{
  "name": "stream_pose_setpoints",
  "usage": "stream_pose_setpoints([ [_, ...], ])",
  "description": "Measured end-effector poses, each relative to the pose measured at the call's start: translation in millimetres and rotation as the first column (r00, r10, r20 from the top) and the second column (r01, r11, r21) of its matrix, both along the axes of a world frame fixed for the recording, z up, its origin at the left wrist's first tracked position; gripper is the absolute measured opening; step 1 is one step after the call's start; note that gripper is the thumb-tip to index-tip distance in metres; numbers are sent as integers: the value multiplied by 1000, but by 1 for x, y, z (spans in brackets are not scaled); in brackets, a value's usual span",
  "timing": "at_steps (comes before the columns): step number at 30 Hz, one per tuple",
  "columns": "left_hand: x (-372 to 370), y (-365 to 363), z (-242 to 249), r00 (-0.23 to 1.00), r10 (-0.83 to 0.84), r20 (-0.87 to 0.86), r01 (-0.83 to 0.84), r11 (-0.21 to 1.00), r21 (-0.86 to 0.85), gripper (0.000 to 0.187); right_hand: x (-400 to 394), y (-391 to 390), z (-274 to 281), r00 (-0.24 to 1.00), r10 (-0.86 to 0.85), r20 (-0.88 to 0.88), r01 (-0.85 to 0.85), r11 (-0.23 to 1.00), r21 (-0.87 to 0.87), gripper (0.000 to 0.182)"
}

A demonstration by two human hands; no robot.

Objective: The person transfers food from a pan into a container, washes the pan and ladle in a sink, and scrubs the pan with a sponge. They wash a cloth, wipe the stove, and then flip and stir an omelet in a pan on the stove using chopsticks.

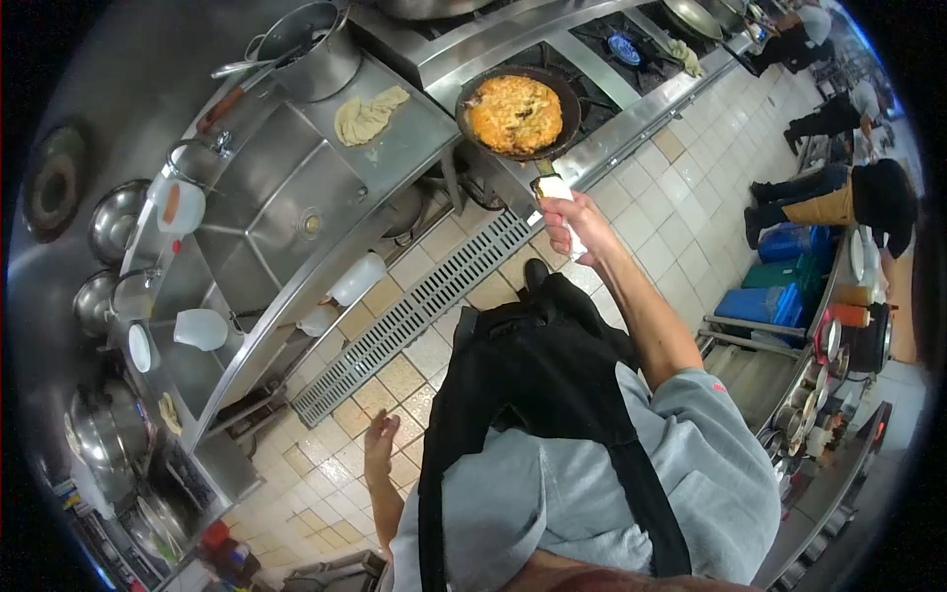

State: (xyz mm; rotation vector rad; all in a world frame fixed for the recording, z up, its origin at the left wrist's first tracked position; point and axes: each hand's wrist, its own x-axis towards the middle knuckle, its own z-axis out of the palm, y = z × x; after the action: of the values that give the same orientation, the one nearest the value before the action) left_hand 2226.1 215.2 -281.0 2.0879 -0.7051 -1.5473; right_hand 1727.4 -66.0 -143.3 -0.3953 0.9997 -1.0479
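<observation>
Gripping white cloth (556,187), the right hand (580,229) obscures the pan handle (546,170).

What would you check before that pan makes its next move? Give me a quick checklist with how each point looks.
1. Grip: right hand closed on the white wrap at the handle of the pan: ok.
2. Food inside the pan's rim: ok.
3. Left hand away from the burners, over the floor: ok.
4. Stove cloth well away from the lit burner: not ok, it looks rather close.
5. Flame under the pan: cannot tell, hidden.
6. Food's underside done: cannot tell.
</observation>
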Motion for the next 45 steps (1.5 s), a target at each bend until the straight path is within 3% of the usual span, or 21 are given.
stream_pose_setpoints([
  [4, 2, -2, -2, 993, 87, 81, -88, 996, 10, 73, -29, 2, -12, 1000, 11, -26, -10, 999, 49, 13],
  [6, 1, 10, -11, 987, 32, 160, -47, 995, 88, 74, -53, -8, -17, 992, -45, 114, 41, 999, 36, 12],
  [8, -19, 7, -3, 983, 73, 166, -97, 985, 144, 74, -72, -31, -30, 993, -61, 98, 62, 998, -1, 14],
  [11, -65, -8, 7, 982, 135, 130, -145, 987, 65, 70, -107, -72, -42, 990, -87, 112, 94, 994, -59, 15],
  [14, -103, -15, 8, 973, 158, 168, -172, 983, 70, 68, -135, -109, -47, 992, -31, 121, 39, 997, -66, 15],
  [17, -152, -24, 25, 972, 183, 147, -192, 980, 48, 67, -159, -135, -57, 1000, 11, 8, -10, 999, -31, 16],
  [22, -203, -13, 6, 957, 280, 75, -285, 956, 70, 59, -185, -161, -104, 988, 89, 127, -87, 996, -23, 15],
  [24, -216, -11, 3, 940, 334, 75, -339, 937, 82, 56, -187, -159, -118, 990, 142, 26, -142, 990, -8, 14],
  [27, -223, -33, -4, 978, 182, 97, -173, 980, -95, 47, -186, -153, -137, 981, 188, -47, -184, 980, 75, 12],
  [28, -220, -50, -5, 980, 173, 94, -166, 983, -80, 44, -186, -151, -141, 979, 193, -65, -187, 979, 83, 12],
  [29, -229, -87, 12, 966, 16, 259, 13, 994, -107, 44, -183, -149, -138, 983, 171, -61, -166, 983, 74, 12],
  [30, -240, -122, 29, 966, 38, 254, -6, 993, -122, 43, -179, -150, -135, 988, 137, -66, -133, 989, 62, 13],
  [31, -246, -157, 42, 948, -74, 311, 125, 981, -146, 43, -179, -152, -139, 986, 130, -100, -125, 990, 58, 14],
  [32, -240, -180, 28, 958, -90, 274, 125, 986, -113, 44, -179, -156, -140, 972, 147, -184, -139, 989, 55, 15],
  [33, -252, -218, 45, 938, -156, 310, 212, 965, -154, 44, -180, -159, -145, 959, 140, -248, -133, 990, 45, 16],
  [34, -250, -245, 36, 950, -190, 249, 238, 955, -179, 45, -179, -159, -148, 940, 138, -313, -133, 990, 37, 16],
  [37, -268, -328, 17, 879, -349, 324, 446, 841, -306, 43, -177, -158, -136, 913, 156, -377, -133, 987, 87, 17],
  [39, -297, -380, 12, 839, -393, 377, 520, 783, -341, 41, -177, -158, -126, 880, 181, -439, -147, 983, 112, 19],
  [41, -332, -424, 14, 858, -414, 303, 494, 829, -264, 44, -179, -156, -122, 832, 213, -511, -158, 976, 151, 26],
  [43, -361, -451, -19, 822, -412, 392, 533, 799, -278, 47, -178, -154, -117, 818, 237, -523, -173, 970, 169, 26],
  [45, -391, -476, 2, 819, -436, 373, 531, 823, -204, 51, -178, -151, -105, 801, 276, -531, -189, 959, 213, 25],
])
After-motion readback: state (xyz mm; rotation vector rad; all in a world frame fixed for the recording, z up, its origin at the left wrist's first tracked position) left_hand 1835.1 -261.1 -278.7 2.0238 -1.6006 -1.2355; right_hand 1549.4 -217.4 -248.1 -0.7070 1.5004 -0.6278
